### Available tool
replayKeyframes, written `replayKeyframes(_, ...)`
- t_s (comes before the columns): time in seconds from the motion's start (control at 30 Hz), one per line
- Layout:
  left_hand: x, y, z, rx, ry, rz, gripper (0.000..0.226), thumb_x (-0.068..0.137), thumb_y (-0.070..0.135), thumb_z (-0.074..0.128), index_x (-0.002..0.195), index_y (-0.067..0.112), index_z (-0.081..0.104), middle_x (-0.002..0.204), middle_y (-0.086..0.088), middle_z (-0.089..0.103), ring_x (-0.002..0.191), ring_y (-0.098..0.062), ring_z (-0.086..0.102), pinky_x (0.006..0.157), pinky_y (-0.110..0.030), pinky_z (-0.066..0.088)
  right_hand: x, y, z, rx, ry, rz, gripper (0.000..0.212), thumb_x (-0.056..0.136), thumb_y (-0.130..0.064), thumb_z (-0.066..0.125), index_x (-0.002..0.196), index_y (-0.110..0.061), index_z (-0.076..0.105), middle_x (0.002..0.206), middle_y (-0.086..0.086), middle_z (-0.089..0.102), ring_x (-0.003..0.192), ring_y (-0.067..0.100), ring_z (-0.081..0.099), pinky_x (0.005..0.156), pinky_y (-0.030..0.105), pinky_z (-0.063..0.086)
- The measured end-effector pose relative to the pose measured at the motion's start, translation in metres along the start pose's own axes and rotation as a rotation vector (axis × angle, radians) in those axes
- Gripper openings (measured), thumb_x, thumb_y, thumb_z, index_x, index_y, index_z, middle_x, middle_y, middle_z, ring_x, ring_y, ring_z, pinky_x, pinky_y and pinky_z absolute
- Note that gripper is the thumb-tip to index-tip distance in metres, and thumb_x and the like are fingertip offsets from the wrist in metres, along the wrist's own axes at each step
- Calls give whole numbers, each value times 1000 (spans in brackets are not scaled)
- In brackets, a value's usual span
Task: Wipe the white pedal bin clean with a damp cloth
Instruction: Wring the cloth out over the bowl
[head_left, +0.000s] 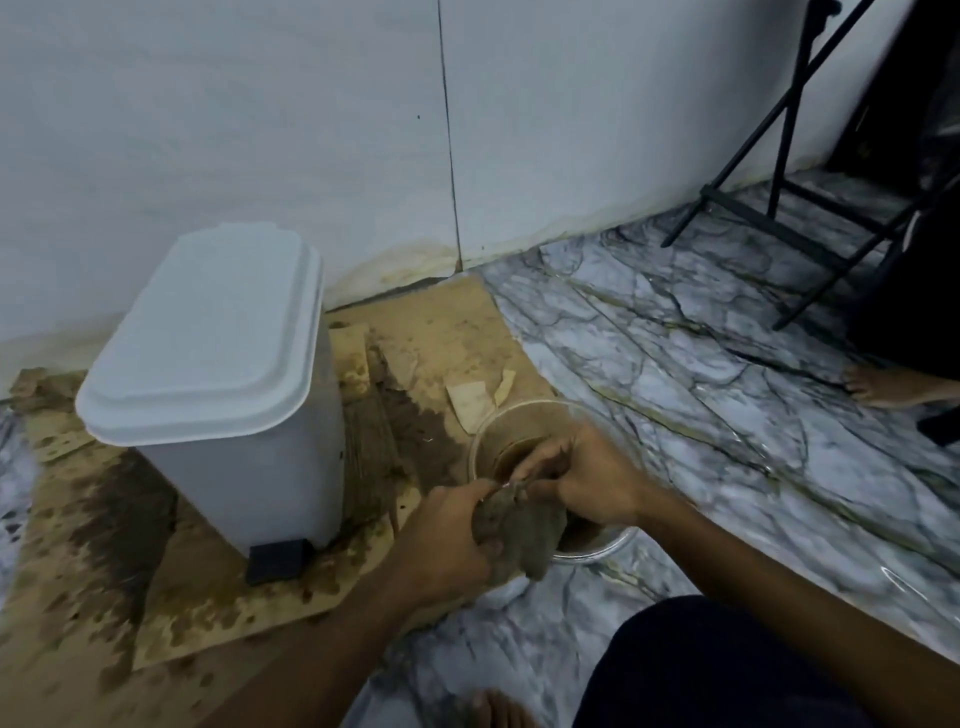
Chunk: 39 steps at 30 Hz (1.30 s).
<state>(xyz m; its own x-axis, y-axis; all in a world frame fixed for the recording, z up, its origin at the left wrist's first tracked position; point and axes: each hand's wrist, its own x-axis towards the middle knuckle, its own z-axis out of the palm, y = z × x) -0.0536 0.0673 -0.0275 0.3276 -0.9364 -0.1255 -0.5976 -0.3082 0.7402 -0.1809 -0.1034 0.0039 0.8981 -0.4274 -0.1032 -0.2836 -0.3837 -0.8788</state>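
I have both hands on the damp cloth (519, 530), low over the clear bowl (483, 441) of murky brown water. My left hand (447, 540) is curled round the bunched body of the cloth. My right hand (587, 478) pinches its upper end between thumb and fingers, just above the water. I read this as the wringing step: the cloth is soaked and getting twisted out, and no wiping has begun.

The white pedal bin (218, 364) stands left of the bowl, apart from both hands. Its lid is down and its black pedal (275, 561) faces me. It sits on wet, stained cardboard (447, 332) against the wall.

Next I would finish the squeeze so the cloth does not drip, then carry it left to the lid and work down the sides. My free hand should steady the bin, which may slide on the soggy cardboard.
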Motion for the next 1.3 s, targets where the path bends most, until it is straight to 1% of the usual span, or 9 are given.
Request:
replayKeyframes(0.17,16,-21,11,203,-106,-18,43,73,56,49,107,35,65,103,12,68,93,-9,62,82,-33,54,-21,37,3,-42,46,66,12,83,-2,77,85,-12,82,85,-4,79,79,5,73,71,16,55)
replayKeyframes(0.27,26,-31,13,294,-162,38,41,77,36,41,105,28,69,102,4,70,94,-17,62,79,-32,49,-31,58,11,-24,71,124,12,84,-1,76,90,-11,81,88,-4,79,83,3,73,73,17,56)
replayKeyframes(0.4,43,-36,15,359,-262,70,41,78,29,40,106,26,70,105,1,70,95,-17,61,77,-33,47,-36,78,19,-17,45,165,11,85,-4,75,91,-11,80,90,-3,79,86,5,73,77,21,58)
replayKeyframes(0.53,69,-39,20,360,-343,57,17,89,21,57,92,37,62,98,6,67,90,-14,62,74,-29,49,-32,93,19,-47,57,236,9,85,-6,76,90,-13,80,88,-3,78,84,2,72,72,20,57)
replayKeyframes(0.67,94,-44,36,409,-258,115,22,89,14,61,94,35,56,100,6,63,95,-15,61,81,-36,53,-23,112,21,-202,139,253,19,87,-4,69,88,-21,78,87,-10,74,83,0,68,73,28,60)
replayKeyframes(0.9,103,-61,57,576,-227,97,60,93,17,56,151,22,40,144,-4,50,129,-23,45,106,-39,42,-28,129,46,-497,58,180,31,87,-27,59,116,-34,69,106,-16,70,98,2,62,83,27,56)
replayKeyframes(1.03,99,-62,48,605,-281,231,63,76,20,68,139,24,56,137,2,54,126,-19,46,105,-40,43,-35,121,56,-567,61,95,19,88,-44,65,100,-33,73,95,-16,65,88,-2,52,72,15,44)
replayKeyframes(1.13,94,-65,51,636,-326,231,45,78,24,67,122,27,66,120,4,57,114,-18,49,93,-34,45,-33,114,62,-560,40,54,15,88,-30,70,101,-30,77,94,-16,71,77,-5,50,64,5,30)
replayKeyframes(1.3,82,-65,59,686,-251,202,30,87,25,60,116,24,67,118,2,58,114,-20,50,96,-39,43,-31,121,67,-573,27,83,21,93,-20,63,109,-27,74,104,-11,71,89,5,66,77,21,56)
